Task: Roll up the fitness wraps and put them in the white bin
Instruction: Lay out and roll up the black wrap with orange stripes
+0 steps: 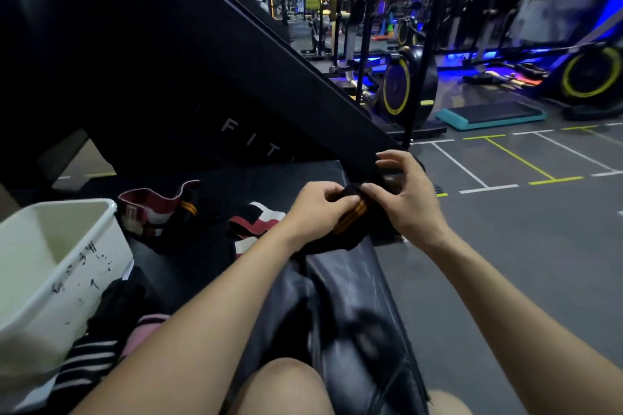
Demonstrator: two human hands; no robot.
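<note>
Knees: I see 2 bare knees [279, 387] at the bottom edge; the right one is almost wholly cut off by the frame.
Bench pad: the worn black padded bench [354, 307] runs away from me; a blurred dark shape on its near part I cannot identify.
Near pile: a black, white and pink striped fabric heap [101, 357] lies beside the bin, partly hidden behind my left forearm; I cannot count the pieces in it.
Bin: the white rectangular plastic bin [67, 266] with black scuffs stands at left, cut off by the frame; its floor is not visible to me.
Left hand: my left hand [317, 205] pinches the black fitness wrap with orange stripes [350, 217], fingers curled over its top.
Right hand: my right hand [408, 192] nips the same wrap with thumb and forefinger, the other fingers spread above. The wrap sits between both hands over the bench's far end; its loose tail droops onto the pad, black on black, hard to trace.
Loose wraps: a red, white and black wrap [256, 222] lies just left of my left wrist, partly covered by it; a maroon and white looped wrap [151, 209] stands near the bin's far corner.
Incline board: a big black slanted panel [168, 77] blocks the upper left; only the letters "FIT" show.
Far: exercise bikes with yellow-ringed wheels [397, 84], dim and blurred.
</note>
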